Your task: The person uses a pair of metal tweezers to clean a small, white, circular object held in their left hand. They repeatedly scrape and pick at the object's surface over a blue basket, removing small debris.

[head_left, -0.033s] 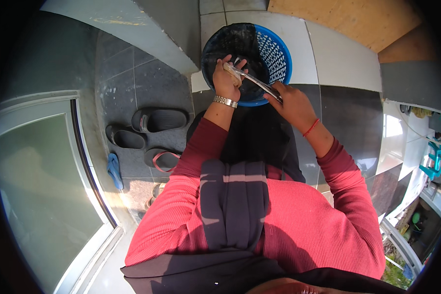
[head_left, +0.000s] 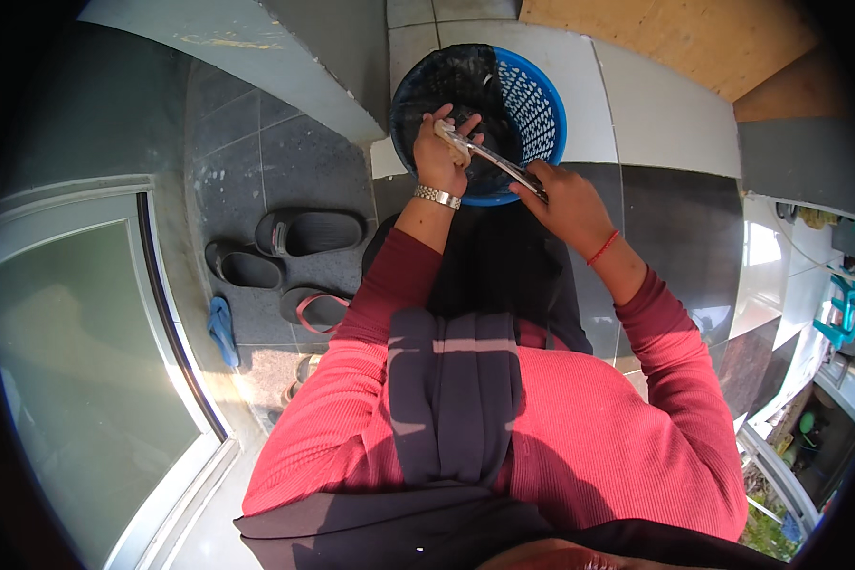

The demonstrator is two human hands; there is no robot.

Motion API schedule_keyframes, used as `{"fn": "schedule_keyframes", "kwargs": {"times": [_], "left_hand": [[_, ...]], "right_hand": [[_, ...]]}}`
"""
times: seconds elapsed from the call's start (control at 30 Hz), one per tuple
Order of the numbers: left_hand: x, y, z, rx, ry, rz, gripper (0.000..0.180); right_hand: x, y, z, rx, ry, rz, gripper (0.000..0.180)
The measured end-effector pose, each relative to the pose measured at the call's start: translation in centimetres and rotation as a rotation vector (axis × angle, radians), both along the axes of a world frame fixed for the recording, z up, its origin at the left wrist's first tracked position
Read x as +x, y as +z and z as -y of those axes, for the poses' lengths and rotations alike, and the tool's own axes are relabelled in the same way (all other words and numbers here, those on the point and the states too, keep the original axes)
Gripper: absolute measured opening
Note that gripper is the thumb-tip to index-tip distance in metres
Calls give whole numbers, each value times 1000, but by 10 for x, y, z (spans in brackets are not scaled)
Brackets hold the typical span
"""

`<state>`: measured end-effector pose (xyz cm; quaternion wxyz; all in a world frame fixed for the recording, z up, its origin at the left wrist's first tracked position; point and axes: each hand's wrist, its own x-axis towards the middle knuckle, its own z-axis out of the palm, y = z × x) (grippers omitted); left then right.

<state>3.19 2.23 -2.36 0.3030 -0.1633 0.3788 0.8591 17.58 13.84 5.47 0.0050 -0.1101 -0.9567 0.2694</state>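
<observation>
My left hand (head_left: 437,163), palm up with fingers curled, holds a pale, lumpy piece (head_left: 454,147) whose kind I cannot make out. In my right hand (head_left: 570,204) is a long, shiny knife (head_left: 508,169), its far end against the pale piece. Both hands are over the near part of a blue plastic basket (head_left: 560,142), which is partly lined with a black plastic bag (head_left: 446,76). A small whitish scrap (head_left: 487,81) shows against the black lining.
Dark clogs (head_left: 313,233), a flip-flop with a pink strap (head_left: 318,311) and a blue slipper (head_left: 222,331) lie on the tiles to my left. A glazed door (head_left: 85,351) stands beyond them. Behind the basket is a wooden board (head_left: 674,38). A teal stool (head_left: 841,309) is far right.
A small whitish scrap now shows farther back on the black lining; earlier a white bit was beside my left fingers. The knife has shifted slightly against the pale piece.
</observation>
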Motion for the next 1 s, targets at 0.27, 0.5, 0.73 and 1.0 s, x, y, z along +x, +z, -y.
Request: {"fn": "schedule_keyframes", "kwargs": {"times": [0.27,0.5,0.73,1.0], "left_hand": [[-3,8,3,92,-40,9,41],[-3,9,5,152,-28,43,41],[-4,3,7,184,-39,62,37],[-7,-2,15,238,-125,24,37]], "right_hand": [[-1,15,6,-419,-138,-9,28],[9,7,-8,-541,-40,21,25],[14,11,-15,-525,182,86,25],[12,18,-19,-532,272,149,26]]}}
